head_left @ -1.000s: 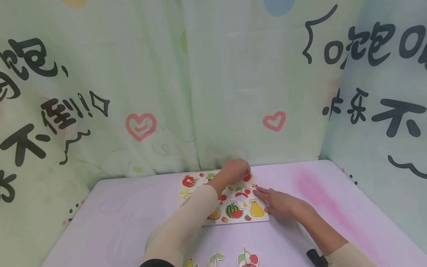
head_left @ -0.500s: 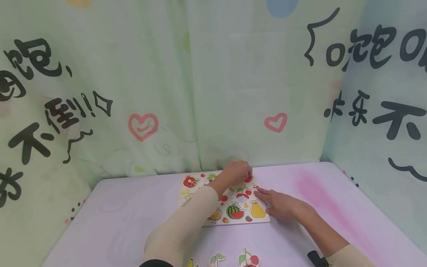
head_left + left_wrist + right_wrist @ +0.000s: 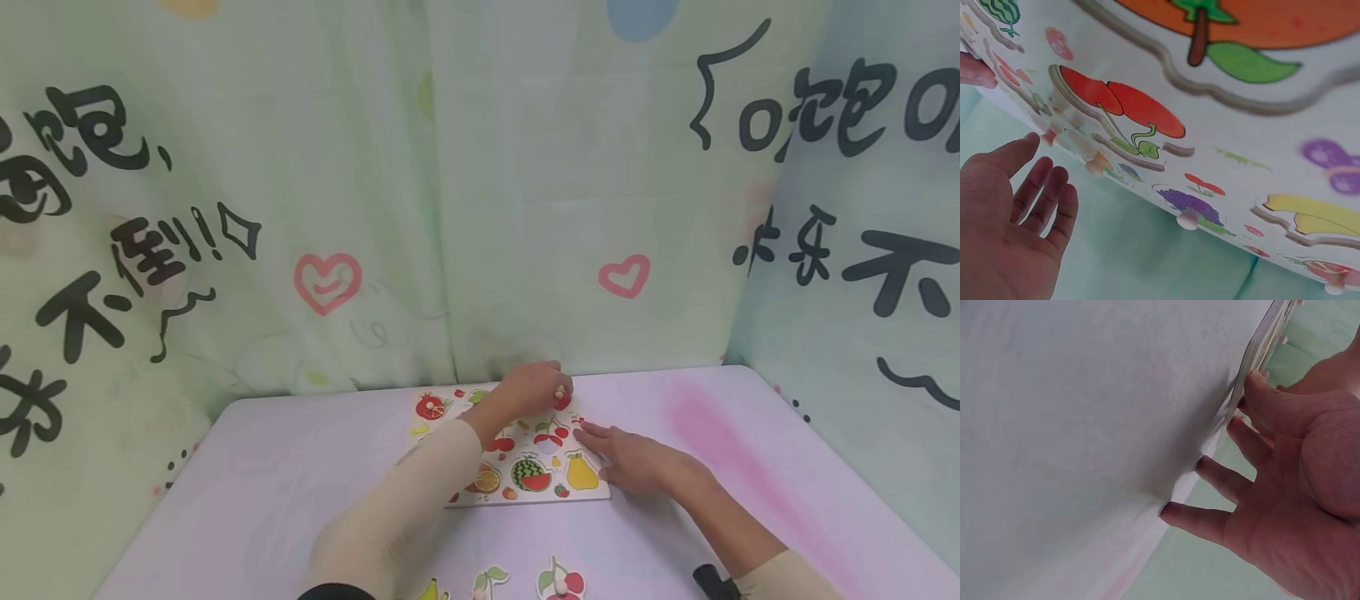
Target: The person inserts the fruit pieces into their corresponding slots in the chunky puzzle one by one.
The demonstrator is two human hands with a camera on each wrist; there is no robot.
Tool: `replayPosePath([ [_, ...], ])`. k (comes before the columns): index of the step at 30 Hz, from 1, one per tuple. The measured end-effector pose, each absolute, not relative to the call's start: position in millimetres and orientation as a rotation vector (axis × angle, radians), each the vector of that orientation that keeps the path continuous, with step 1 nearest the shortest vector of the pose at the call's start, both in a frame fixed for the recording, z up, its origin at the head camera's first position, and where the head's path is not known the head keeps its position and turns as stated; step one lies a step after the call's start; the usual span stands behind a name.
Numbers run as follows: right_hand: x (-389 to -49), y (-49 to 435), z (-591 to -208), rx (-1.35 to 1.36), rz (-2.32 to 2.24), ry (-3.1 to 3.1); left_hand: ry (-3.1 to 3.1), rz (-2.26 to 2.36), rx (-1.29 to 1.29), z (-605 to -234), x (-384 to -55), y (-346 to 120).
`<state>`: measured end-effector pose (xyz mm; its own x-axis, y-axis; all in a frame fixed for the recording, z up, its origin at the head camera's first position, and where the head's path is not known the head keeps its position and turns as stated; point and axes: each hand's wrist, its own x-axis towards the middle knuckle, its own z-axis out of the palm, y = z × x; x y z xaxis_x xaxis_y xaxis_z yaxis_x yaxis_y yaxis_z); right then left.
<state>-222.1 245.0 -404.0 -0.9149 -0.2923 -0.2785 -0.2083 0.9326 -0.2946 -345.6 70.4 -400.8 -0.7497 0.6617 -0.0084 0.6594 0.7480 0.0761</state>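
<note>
**Pair of bare hands at a flat white board printed with coloured fruit [image 3: 536, 498]**

Left hand [image 3: 534, 389]: over the board's far right part, fingers loosely bent and spaced apart. Beside its fingertips sits a round red piece [image 3: 562, 403] with a small pale knob [image 3: 559, 392]; contact cannot be told.

Right hand [image 3: 632, 458]: spread wide at the board's right side; thumb against the board's edge, other fingertips reaching down to the table surface.

Board: on the table, beneath the left hand and directly left of the right hand. Just left of the right fingers, a yellow pear shape [image 3: 582, 472]; farther left, a green-striped watermelon with a red slice [image 3: 531, 475]. Left of the left hand, a red pomegranate [image 3: 431, 407]. Under the left wrist camera, a purple grape bunch [image 3: 1192, 201].

Nearer the person than both hands, lying loose between the forearms: yellow bananas [image 3: 432, 592], a green-leafed piece [image 3: 492, 575] and red cherries on green stems [image 3: 562, 583].

Under all, a pale lilac tabletop [image 3: 315, 467], streaked pink to the right of the right hand. Beyond both hands, a pale green curtain [image 3: 517, 167] with pink hearts and black characters.
</note>
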Motion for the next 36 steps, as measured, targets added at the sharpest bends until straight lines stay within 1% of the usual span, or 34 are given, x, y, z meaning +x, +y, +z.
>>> replayPosePath([
  [7,-222,245,-404,-0.386,-0.367,2.769,2.879,0.042,1.166,-394,-335,55],
  [16,-224,245,-404,-0.406,-0.351,2.773,2.819,0.152,1.224,-398,-317,26],
  [21,-226,246,-405,-0.426,-0.346,2.769,2.79,0.228,1.267,-398,-297,4],
  [28,-230,247,-406,-0.438,-0.331,2.778,2.817,0.239,1.292,-386,-265,-28],
  [36,-231,246,-409,-0.437,-0.333,2.778,2.787,0.264,1.283,-382,-238,-66],
])
